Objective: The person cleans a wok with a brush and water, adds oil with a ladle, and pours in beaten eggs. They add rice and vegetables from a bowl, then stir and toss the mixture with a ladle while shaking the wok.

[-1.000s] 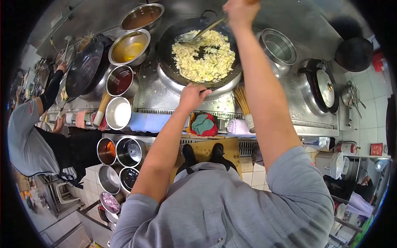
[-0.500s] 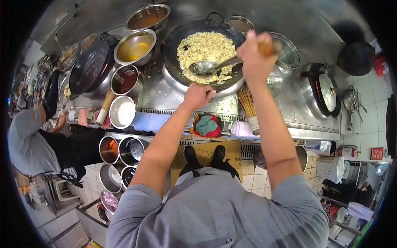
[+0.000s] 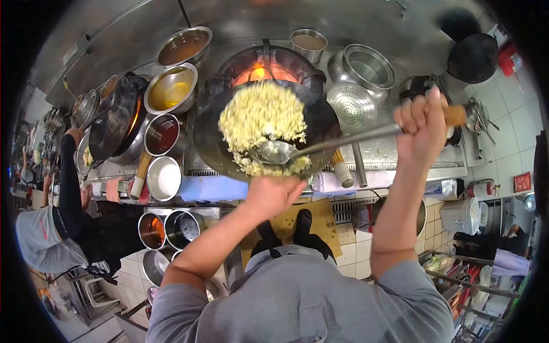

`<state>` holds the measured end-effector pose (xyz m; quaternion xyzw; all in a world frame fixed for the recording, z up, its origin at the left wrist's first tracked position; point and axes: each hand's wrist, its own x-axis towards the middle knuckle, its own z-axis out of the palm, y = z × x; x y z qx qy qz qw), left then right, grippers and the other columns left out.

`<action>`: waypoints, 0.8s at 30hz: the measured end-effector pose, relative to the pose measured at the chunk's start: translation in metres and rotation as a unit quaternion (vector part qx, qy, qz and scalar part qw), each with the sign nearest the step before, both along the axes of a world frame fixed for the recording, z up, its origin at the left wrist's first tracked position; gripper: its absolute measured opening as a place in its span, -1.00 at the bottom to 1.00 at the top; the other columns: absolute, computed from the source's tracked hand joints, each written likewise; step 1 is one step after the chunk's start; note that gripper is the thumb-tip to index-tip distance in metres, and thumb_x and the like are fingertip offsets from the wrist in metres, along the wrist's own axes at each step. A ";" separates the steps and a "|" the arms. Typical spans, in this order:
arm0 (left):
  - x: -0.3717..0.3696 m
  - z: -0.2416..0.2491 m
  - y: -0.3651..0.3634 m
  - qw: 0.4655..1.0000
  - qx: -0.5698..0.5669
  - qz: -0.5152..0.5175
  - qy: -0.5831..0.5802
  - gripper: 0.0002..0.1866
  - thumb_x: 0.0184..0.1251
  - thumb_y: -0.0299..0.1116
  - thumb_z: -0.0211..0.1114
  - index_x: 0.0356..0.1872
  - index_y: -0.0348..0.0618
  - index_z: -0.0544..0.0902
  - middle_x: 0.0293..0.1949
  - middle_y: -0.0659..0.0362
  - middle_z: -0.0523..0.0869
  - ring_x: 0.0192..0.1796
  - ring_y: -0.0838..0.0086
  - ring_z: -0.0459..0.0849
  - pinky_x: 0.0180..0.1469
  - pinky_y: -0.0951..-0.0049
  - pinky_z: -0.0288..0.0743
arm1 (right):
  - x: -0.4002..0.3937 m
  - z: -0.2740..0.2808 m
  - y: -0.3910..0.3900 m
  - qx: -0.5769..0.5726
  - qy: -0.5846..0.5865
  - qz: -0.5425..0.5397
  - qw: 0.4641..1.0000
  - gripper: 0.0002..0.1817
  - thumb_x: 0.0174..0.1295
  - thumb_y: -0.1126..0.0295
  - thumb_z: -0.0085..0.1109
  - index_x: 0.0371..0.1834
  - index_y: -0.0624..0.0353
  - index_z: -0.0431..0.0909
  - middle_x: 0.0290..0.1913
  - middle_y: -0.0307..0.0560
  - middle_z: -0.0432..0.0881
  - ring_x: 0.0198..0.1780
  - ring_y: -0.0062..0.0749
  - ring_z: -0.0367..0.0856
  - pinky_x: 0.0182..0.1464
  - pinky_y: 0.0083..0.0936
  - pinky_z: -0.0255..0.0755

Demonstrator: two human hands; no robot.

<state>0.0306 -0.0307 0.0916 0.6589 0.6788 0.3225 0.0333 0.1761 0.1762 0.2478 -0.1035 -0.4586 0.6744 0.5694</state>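
Note:
My left hand (image 3: 273, 197) is closed at the near edge of a black wok (image 3: 209, 140), its fingers partly hidden. The wok is tilted towards me, off the burner (image 3: 267, 68), where orange flame shows. Fried rice (image 3: 263, 111), pale yellow with egg-like bits, is heaped in it and blurred. My right hand (image 3: 422, 127) is wrapped round the handle of a long metal ladle (image 3: 277, 152); its wooden end sticks out to the right. The bowl of the ladle lies in the wok at the near side of the rice.
To the left stand a bowl of yellow liquid (image 3: 171, 91), a pot of dark red sauce (image 3: 162, 135) and a pot of white contents (image 3: 164, 178). A perforated strainer (image 3: 351, 107) and a metal pot (image 3: 369, 67) are on the right. A co-worker (image 3: 54, 234) stands at the left.
The wok has come off the burner towards me and tilted, uncovering the flame. My left hand moved nearer with it. My right hand and the ladle handle swung right and down.

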 end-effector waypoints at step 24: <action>0.021 0.008 -0.009 0.993 -0.086 0.017 -0.082 -0.69 0.24 -0.12 0.27 -0.57 -0.11 0.66 -0.62 -0.02 0.65 -0.47 0.05 0.68 -0.30 0.06 0.59 | -0.010 -0.046 -0.065 0.071 -0.073 -0.083 0.991 -0.71 0.45 0.36 -0.03 -0.47 0.07 0.19 -0.64 -0.27 0.27 -0.58 -0.55 0.29 -0.28 -0.33 0.50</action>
